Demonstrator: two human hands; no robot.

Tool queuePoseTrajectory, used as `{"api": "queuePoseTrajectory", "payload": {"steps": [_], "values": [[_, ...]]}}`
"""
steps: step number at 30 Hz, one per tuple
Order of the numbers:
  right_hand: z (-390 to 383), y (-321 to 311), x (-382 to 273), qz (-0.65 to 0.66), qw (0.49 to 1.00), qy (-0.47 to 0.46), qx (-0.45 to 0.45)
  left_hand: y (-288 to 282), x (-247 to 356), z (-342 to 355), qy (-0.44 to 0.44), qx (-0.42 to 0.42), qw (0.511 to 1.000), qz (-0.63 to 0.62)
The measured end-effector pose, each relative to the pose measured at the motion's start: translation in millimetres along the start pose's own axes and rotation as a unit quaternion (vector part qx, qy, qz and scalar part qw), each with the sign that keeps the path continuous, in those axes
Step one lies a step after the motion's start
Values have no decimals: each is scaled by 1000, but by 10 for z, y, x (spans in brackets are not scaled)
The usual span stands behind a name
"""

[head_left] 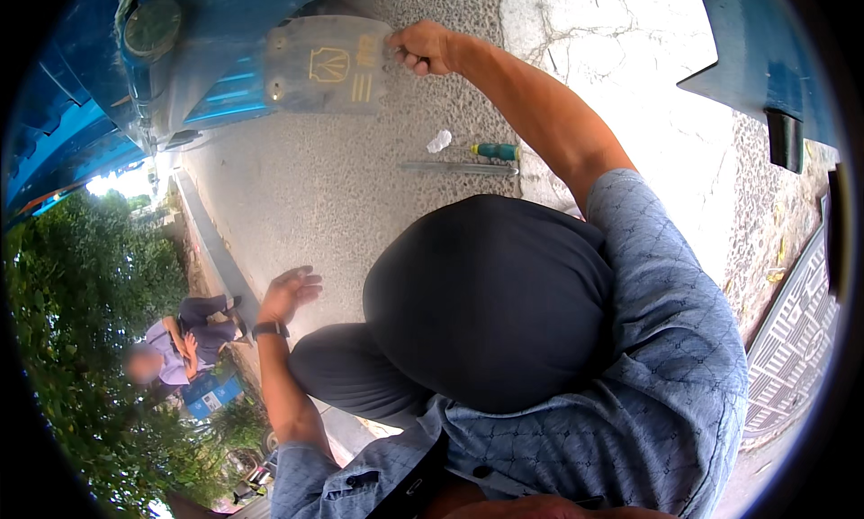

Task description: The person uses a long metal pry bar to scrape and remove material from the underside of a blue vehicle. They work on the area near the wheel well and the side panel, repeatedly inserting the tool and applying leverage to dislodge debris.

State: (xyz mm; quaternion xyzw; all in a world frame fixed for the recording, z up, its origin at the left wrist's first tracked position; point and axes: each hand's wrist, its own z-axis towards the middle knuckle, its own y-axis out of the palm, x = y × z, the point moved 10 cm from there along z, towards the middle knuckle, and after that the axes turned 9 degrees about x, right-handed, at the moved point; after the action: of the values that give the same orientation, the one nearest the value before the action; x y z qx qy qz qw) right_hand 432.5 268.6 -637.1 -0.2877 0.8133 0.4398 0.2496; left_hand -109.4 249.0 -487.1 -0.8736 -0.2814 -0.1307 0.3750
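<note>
A translucent mud flap (pixel 310 87) with yellow printing hangs by the blue vehicle (pixel 225 33) at the upper left. My right hand (pixel 423 49) is stretched far forward, its fingers closed on the flap's right edge. Beside my knee, my left hand (pixel 292 291) is held in the air with its fingers apart and nothing in it; a dark band circles that wrist. On the ground between my knees and the flap lie a screwdriver (pixel 496 151) with a green handle, a long thin metal rod (pixel 459 168) and a crumpled white scrap (pixel 439 142).
A blue metal panel (pixel 765 51) with a black block (pixel 784 141) juts in at the upper right. Below it lies a patterned metal plate (pixel 792 330). A person (pixel 184 348) sits by bushes (pixel 90 267) at the far left, beyond a kerb (pixel 216 249).
</note>
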Motion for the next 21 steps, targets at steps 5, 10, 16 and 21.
{"api": "queuePoseTrajectory", "payload": {"steps": [5,10,16,21], "values": [[-11,12,-25,30,1000,3,5,-33,-42,-12,2,0,1000,-2],[39,-29,-94,22,999,-14,20,21,21,-64,-11,11,1000,-3],[-108,22,-309,22,998,-27,58,-6,-27,-120,-13,19,999,-34],[-216,96,-692,-9,994,-88,62,65,184,-192,14,22,999,-24]]}}
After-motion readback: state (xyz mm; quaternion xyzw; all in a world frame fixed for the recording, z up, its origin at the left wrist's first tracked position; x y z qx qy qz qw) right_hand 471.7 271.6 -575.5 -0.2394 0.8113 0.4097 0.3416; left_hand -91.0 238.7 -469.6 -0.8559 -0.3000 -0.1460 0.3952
